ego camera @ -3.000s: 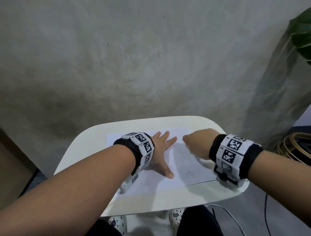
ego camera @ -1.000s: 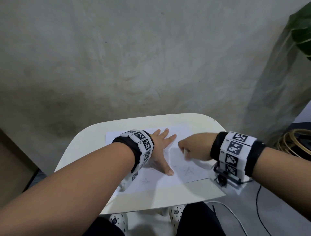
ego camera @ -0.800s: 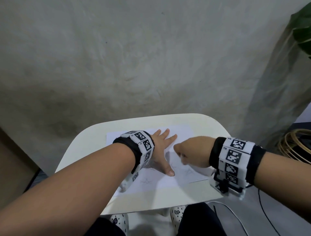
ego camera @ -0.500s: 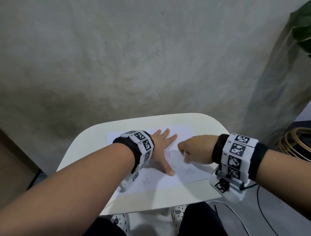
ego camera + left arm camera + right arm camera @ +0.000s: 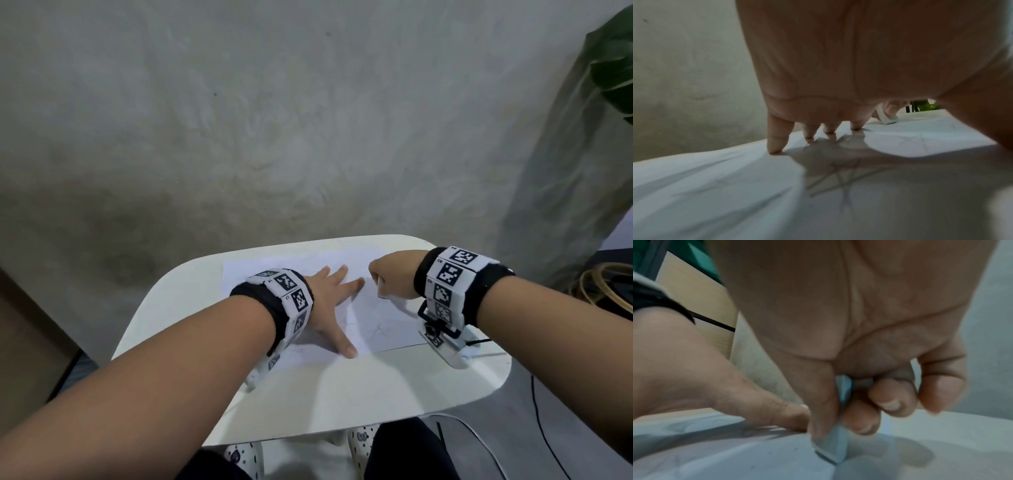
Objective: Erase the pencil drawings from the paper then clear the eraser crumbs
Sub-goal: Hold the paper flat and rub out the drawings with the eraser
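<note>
A white sheet of paper [image 5: 387, 322] with faint pencil star drawings [image 5: 378, 330] lies on a small white table [image 5: 342, 387]. My left hand [image 5: 334, 301] lies flat on the paper with its fingers spread, pressing it down; the left wrist view shows the fingertips [image 5: 774, 146] on the sheet and a pencil star [image 5: 844, 180] under the palm. My right hand [image 5: 390, 279] pinches a white eraser [image 5: 833, 446] between thumb and fingers, its lower end touching the paper [image 5: 735, 451] just right of the left hand's fingertips. The same eraser [image 5: 887, 116] shows past the left fingers.
A grey wall rises right behind the table. A green plant [image 5: 613, 61] stands at the upper right, with coiled cable [image 5: 606, 284] on the floor below it. A thin wire [image 5: 479, 442] runs under the table's front right. A brown board [image 5: 30, 342] stands at left.
My right hand has moved with the eraser from the lower middle of the sheet up and away toward its far right part. The left hand has stayed flat on the paper.
</note>
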`<state>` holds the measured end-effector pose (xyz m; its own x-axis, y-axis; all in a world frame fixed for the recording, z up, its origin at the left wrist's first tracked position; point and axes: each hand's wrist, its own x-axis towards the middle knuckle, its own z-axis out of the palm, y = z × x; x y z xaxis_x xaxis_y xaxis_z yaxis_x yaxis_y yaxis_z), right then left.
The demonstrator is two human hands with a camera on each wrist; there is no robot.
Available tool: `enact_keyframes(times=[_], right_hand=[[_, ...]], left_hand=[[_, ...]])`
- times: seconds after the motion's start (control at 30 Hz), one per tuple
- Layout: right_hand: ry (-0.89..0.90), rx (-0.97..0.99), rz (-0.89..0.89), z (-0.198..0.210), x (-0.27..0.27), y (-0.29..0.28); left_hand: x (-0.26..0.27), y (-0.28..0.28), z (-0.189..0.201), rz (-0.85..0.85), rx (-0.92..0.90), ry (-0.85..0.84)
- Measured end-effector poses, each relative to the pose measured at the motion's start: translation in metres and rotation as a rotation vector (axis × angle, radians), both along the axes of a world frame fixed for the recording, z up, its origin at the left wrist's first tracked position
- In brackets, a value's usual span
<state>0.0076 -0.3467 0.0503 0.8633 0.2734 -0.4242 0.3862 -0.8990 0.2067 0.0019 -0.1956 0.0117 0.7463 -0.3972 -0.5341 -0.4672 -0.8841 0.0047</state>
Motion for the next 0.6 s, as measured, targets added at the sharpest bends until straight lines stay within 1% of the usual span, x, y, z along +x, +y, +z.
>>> enact_keyframes(times=[0.13, 0.17, 0.27, 0.33, 0.4, 0.47, 0.53, 0.57, 0.6], right_hand=[[0.054, -0.001, 0.139, -0.011, -0.015, 0.016], [0.048, -0.014, 0.136, -0.012, -0.009, 0.015], [-0.042, -0.011, 0.027, -0.004, -0.001, 0.009], [-0.026, -0.012, 0.075, -0.003, -0.008, 0.014], [0.049, 0.026, 0.112, -0.006, -0.015, 0.015], [0.047, 0.039, 0.052, -0.002, -0.012, 0.009], [-0.032, -0.025, 0.021, 0.002, -0.014, 0.004], [-0.029, -0.058, 0.057, 0.001, -0.019, 0.005], [0.022, -0.097, 0.098, 0.0, -0.026, 0.008]], left_hand=[[-0.003, -0.001, 0.005, 0.0, -0.046, 0.002], [-0.003, 0.0, 0.004, 0.0, -0.038, 0.005], [-0.001, 0.002, -0.002, 0.011, 0.0, 0.0], [0.0, 0.0, 0.0, 0.007, 0.001, 0.002], [0.0, -0.001, 0.003, -0.003, -0.008, 0.006], [0.001, 0.0, 0.0, 0.004, -0.006, 0.006], [0.001, 0.002, -0.003, 0.004, 0.0, -0.009], [0.001, 0.003, -0.003, 0.006, -0.002, -0.01], [0.001, 0.002, -0.003, 0.009, -0.008, -0.007]])
